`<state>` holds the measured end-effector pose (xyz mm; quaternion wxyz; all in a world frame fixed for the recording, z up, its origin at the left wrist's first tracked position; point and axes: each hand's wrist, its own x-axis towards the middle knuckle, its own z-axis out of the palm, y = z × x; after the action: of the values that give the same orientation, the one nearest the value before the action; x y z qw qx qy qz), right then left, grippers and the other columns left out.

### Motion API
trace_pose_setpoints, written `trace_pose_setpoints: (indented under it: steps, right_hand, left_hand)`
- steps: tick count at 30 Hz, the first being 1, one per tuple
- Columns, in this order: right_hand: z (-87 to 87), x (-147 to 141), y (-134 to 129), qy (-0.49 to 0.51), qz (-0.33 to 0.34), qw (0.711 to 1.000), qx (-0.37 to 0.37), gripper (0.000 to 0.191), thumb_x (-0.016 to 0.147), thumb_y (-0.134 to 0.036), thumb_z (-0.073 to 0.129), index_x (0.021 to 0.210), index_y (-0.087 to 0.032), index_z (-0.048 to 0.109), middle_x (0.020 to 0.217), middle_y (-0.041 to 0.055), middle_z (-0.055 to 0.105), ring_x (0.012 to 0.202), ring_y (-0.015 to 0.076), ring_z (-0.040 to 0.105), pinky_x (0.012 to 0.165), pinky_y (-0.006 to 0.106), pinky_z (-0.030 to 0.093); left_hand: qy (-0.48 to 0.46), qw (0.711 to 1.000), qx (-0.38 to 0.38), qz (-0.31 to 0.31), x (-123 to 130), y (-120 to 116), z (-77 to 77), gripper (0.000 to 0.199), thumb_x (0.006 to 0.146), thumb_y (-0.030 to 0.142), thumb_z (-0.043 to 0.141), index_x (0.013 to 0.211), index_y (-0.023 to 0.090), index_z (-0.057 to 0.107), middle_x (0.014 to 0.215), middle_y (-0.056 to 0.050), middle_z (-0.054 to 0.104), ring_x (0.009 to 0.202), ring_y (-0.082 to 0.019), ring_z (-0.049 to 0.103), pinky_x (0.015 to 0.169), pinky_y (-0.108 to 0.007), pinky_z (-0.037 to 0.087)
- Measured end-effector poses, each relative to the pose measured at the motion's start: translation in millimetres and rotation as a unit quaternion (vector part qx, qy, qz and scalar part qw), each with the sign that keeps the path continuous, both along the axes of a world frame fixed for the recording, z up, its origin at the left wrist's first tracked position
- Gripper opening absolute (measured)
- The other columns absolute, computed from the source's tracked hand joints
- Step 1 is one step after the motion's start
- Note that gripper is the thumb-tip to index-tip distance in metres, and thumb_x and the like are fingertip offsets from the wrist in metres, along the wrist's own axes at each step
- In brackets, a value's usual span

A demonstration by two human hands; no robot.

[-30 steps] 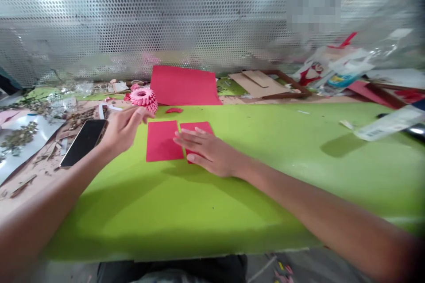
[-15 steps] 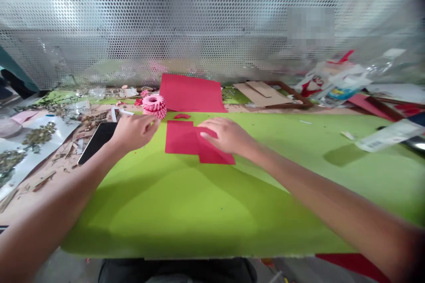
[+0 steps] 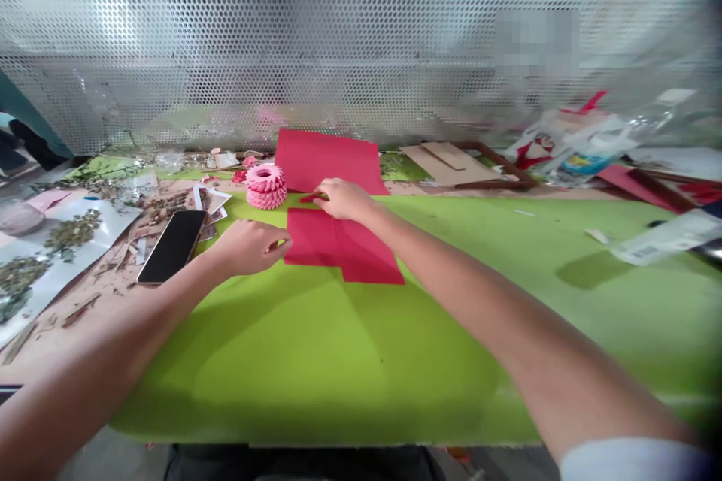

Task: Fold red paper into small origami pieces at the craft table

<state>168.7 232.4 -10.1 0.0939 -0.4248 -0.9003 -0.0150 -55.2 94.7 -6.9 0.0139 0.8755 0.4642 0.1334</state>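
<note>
My right hand (image 3: pixel 345 199) reaches to the far side of the green sheet (image 3: pixel 316 361), thumb and fingertips closed on a small red paper piece (image 3: pixel 307 198). Just below lie two overlapping red paper pieces, a left one (image 3: pixel 313 235) and a right one (image 3: pixel 369 252). My left hand (image 3: pixel 251 246) is beside the left red piece, its fingers curled in a pinch at that edge. What it holds, if anything, does not show. A stack of pink fringed paper rings (image 3: pixel 266 186) stands beyond my left hand.
A large red sheet (image 3: pixel 330 160) lies behind, near the perforated metal panel (image 3: pixel 338 37). At left are a phone (image 3: pixel 174 246), photo-like cards (image 3: pixel 211 203) and dried plant bits (image 3: pixel 73 233). Cardboard (image 3: pixel 445 164), plastic bags (image 3: pixel 583 158) and a white bottle (image 3: pixel 648 240) are at right.
My right hand has moved from the overlapping red pieces up and left to the small red piece. My left hand has come down and right, away from the pink ring stack.
</note>
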Motion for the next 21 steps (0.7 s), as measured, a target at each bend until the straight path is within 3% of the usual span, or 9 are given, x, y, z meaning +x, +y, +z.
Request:
trace_pose_setpoints:
  steps: [7,10,12,17,21]
  right_hand:
    - [19.2,30.0,-19.2,0.015,-0.02,1.0,0.004,0.043,0.096,-0.046,0.047,0.124,-0.018,0.064,0.126,0.014,0.064,0.116,0.0299,0.059,0.1,0.043,0.044]
    - [33.2,52.8,-40.2,-0.013,0.004,0.994,-0.104,0.045,0.089,-0.054,0.055,0.119,-0.023,0.068,0.121,0.0096,0.069,0.105,0.0297,0.066,0.091,0.042,0.05]
    - [38.4,67.4,-52.3,-0.028,-0.01,0.987,-0.159,0.057,0.082,-0.062,0.061,0.123,-0.024,0.067,0.124,0.0094,0.068,0.107,0.032,0.066,0.089,0.043,0.052]
    - [28.0,91.3,-64.3,-0.034,-0.035,0.977,-0.208,0.114,0.056,-0.075,0.074,0.152,-0.026,0.037,0.157,0.0099,0.035,0.134,0.0415,0.046,0.102,0.053,0.048]
    - [16.6,98.0,-65.8,-0.053,-0.028,0.971,-0.23,0.118,0.054,-0.077,0.074,0.153,-0.027,0.033,0.161,0.0062,0.025,0.144,0.0419,0.028,0.112,0.059,0.037]
  left_hand:
    - [-0.01,0.998,0.006,-0.067,7.6,-4.8,-0.5,0.035,0.097,0.039,0.043,0.108,0.02,0.07,0.107,-0.009,0.072,0.096,-0.024,0.066,0.085,-0.037,0.052]
    - [-0.009,0.996,-0.003,-0.092,10.9,-7.2,-3.0,0.038,0.099,0.042,0.042,0.12,0.021,0.066,0.121,-0.01,0.069,0.108,-0.026,0.064,0.096,-0.042,0.05]
    - [-0.001,0.995,-0.022,-0.102,12.4,-8.6,-5.6,0.044,0.1,0.045,0.039,0.134,0.024,0.058,0.135,-0.008,0.062,0.12,-0.026,0.059,0.105,-0.045,0.045]
    - [0.021,0.995,-0.077,-0.061,11.9,-8.7,-12.2,0.057,0.1,0.054,0.032,0.15,0.026,0.039,0.153,-0.005,0.042,0.14,-0.026,0.041,0.118,-0.047,0.03]
    - [0.025,0.996,-0.077,-0.041,7.2,-5.3,-14.5,0.057,0.1,0.055,0.032,0.148,0.025,0.042,0.15,-0.005,0.047,0.139,-0.024,0.043,0.117,-0.045,0.031]
